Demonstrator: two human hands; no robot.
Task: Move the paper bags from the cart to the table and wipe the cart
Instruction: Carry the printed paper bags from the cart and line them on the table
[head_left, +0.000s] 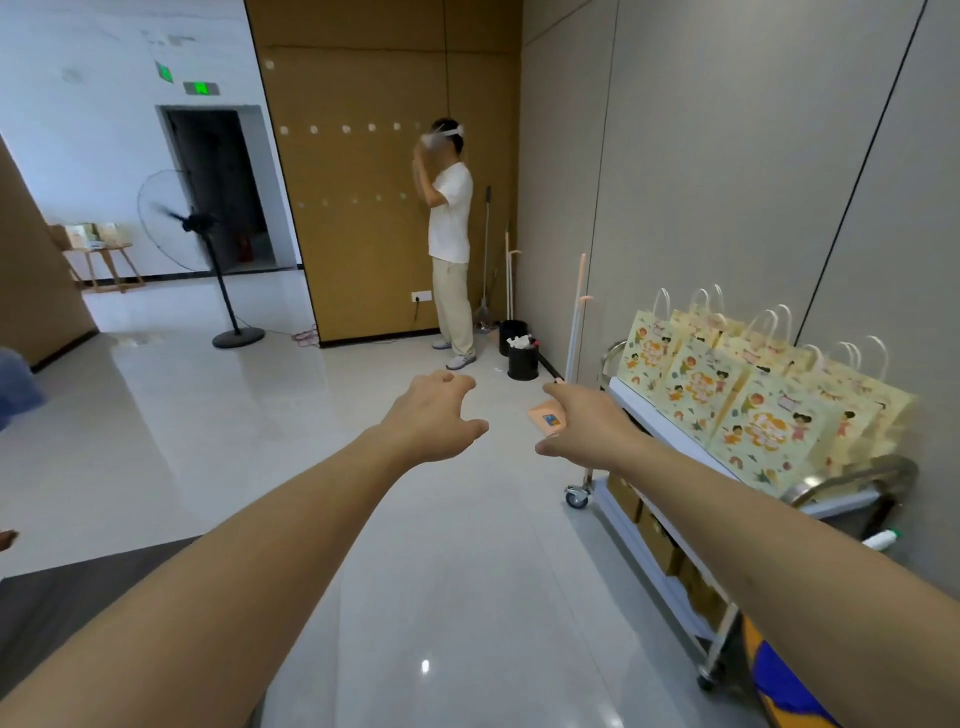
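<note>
Yellow paper bags with cartoon prints (748, 395) stand in row on silver metal cart (857, 478) by wall. Left hand (434, 415), right hand (587, 421) stretched out, fingers loose, holding nothing, likely ready to grab.

Ahead of me the tiled floor (291, 467) lies wide open on the left and centre. On the right the cart (852, 483) stands against the wall panel (727, 182), its top shelf packed with paper bags (748, 395) standing upright, handles up. A mop handle (575, 322) leans at the cart's far end, with two black bins (521, 358) and a person (451, 249) beyond.
</note>
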